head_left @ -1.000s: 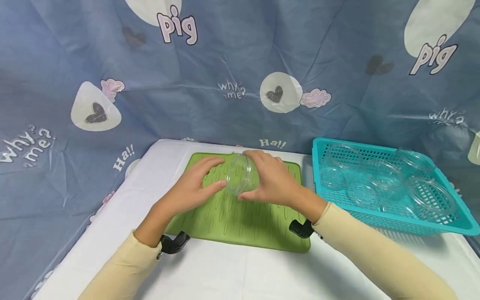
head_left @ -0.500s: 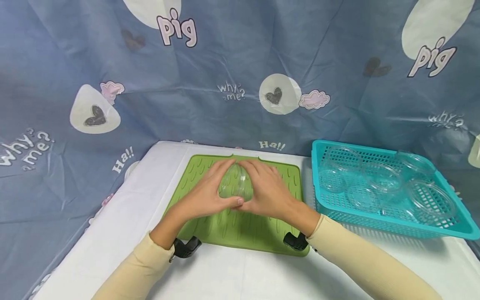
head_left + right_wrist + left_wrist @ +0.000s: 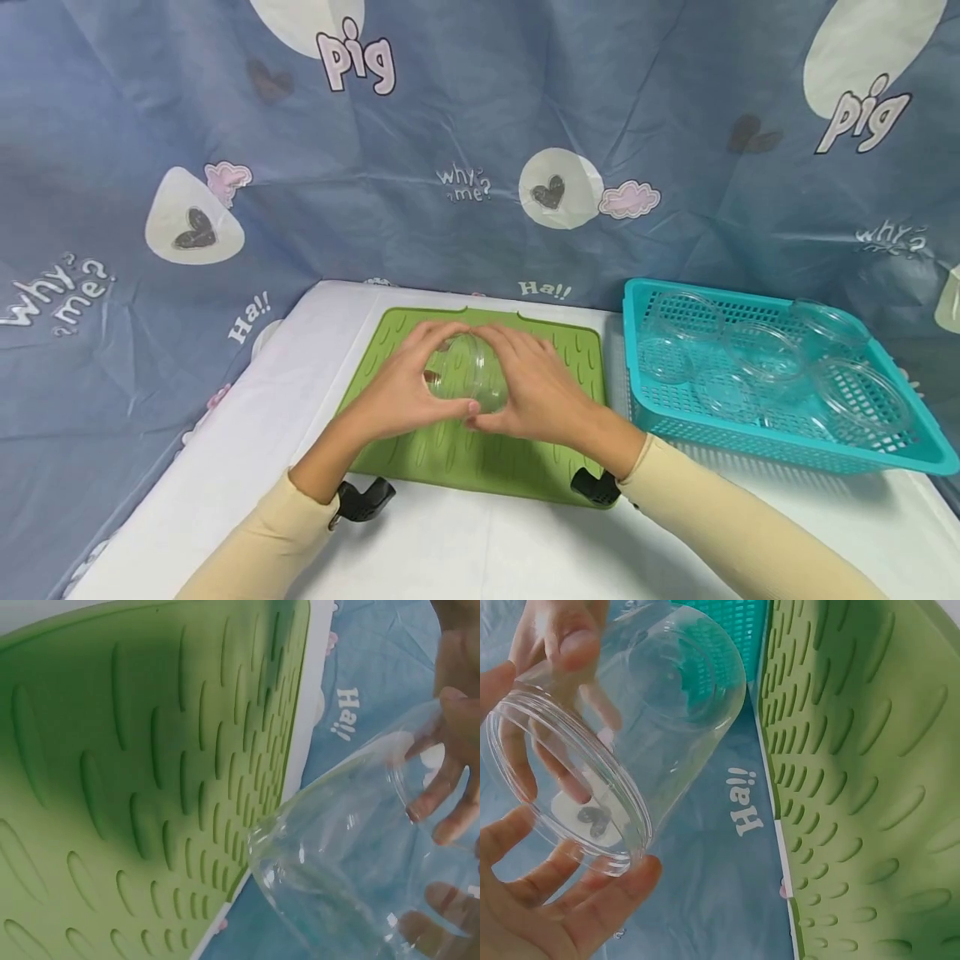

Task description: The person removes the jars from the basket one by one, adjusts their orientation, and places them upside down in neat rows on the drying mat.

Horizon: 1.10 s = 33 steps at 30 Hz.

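Between the two hands is a clear, wide-mouthed jar, tipped onto its side above the green mat. The left wrist view shows the jar with its ringed mouth towards my left hand and its base away. Curled fingers and thumb of my left hand are at the rim. My right hand grips the jar's body from the other side, and the thumbs nearly meet in the head view. In the right wrist view the see-through jar partly overlaps the mat's edge; fingers show through its wall.
The ribbed green mat lies on a white-covered table. To the right stands a teal basket with several clear round containers. A blue printed cloth hangs behind and along the left side.
My left hand has come in from the left, from apart to the jar's mouth. Both hands with the jar have dropped slightly towards the person.
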{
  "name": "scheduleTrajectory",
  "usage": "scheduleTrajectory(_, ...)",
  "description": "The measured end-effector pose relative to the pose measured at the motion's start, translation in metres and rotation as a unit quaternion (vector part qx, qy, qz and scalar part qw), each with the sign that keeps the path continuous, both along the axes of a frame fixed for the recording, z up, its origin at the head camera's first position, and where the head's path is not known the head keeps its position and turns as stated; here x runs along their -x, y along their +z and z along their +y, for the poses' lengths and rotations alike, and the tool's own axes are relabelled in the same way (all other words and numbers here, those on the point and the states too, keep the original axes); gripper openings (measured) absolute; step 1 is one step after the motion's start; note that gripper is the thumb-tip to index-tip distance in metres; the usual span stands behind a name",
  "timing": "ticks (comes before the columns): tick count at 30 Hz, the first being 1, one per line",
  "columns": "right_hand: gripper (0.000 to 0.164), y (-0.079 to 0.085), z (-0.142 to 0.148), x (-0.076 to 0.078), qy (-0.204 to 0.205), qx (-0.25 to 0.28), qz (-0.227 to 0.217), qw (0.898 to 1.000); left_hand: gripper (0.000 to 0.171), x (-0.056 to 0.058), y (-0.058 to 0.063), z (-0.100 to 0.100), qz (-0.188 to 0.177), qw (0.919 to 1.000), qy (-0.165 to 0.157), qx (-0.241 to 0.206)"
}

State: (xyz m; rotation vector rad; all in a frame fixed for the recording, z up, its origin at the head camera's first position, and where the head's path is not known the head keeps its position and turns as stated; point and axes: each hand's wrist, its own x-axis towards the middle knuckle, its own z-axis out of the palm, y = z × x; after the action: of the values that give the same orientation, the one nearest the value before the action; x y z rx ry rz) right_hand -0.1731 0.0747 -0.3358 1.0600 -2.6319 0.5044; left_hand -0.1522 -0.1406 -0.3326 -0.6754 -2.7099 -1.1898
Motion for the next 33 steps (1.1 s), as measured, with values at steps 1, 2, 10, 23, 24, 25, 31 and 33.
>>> scheduleTrajectory(1,0.112,0.0,0.001,-0.001,0.0,-0.002,-0.009,1.0,0.087,-0.001,0.0,-0.001,0.0,1.0,-0.002,-0.003)
scheduleTrajectory(2,0.112,0.0,0.002,-0.001,0.0,-0.003,-0.018,1.0,0.087,-0.002,0.0,-0.003,-0.001,1.0,-0.004,-0.007)
scheduleTrajectory(10,0.113,0.001,0.017,-0.005,0.011,0.019,-0.043,0.999,0.087,-0.005,0.003,-0.01,0.007,0.9988,-0.026,-0.04)
scheduleTrajectory(23,0.103,-0.022,0.045,-0.023,0.047,0.208,-0.181,0.96,0.082,-0.018,-0.016,-0.023,-0.051,0.9786,-0.075,-0.185)
scheduleTrajectory(24,0.102,-0.024,0.045,-0.023,0.05,0.217,-0.186,0.957,0.082,-0.017,-0.017,-0.024,-0.054,0.9776,-0.077,-0.188)
scheduleTrajectory(25,0.103,-0.026,0.045,-0.023,0.052,0.224,-0.19,0.954,0.082,-0.017,-0.019,-0.024,-0.058,0.9765,-0.079,-0.192)
scheduleTrajectory(31,0.115,-0.035,0.049,-0.021,0.072,0.294,-0.24,0.922,0.082,-0.013,-0.024,-0.021,-0.086,0.9601,-0.101,-0.246)
scheduleTrajectory(33,0.118,-0.039,0.05,-0.021,0.096,0.327,-0.254,0.905,0.083,-0.012,-0.027,-0.019,-0.097,0.948,-0.119,-0.279)
